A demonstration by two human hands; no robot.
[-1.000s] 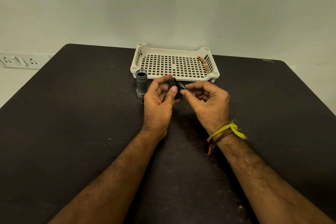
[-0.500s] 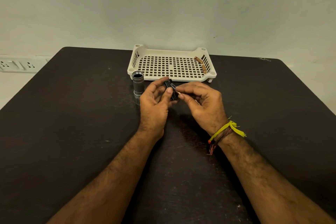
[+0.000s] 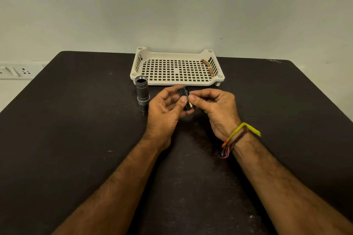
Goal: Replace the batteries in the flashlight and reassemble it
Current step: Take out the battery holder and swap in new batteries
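Spanning the view, dark table (image 3: pixel 76 139) (pale wall (image 3: pixel 172 5))

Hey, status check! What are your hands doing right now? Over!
Left hand and right hand both gripping battery holder. Flashlight body upright, open. Nothing in the way.

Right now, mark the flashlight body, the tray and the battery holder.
flashlight body (image 3: pixel 142 89): head view, side of the barrel.
tray (image 3: pixel 179 82): head view, near rim.
battery holder (image 3: pixel 185 92): head view, dark top end between the hands.

Matt scuffed dark table (image 3: pixel 76 139), perforated cream plastic tray (image 3: pixel 172 81), brushed-metal flashlight body (image 3: pixel 142 91).
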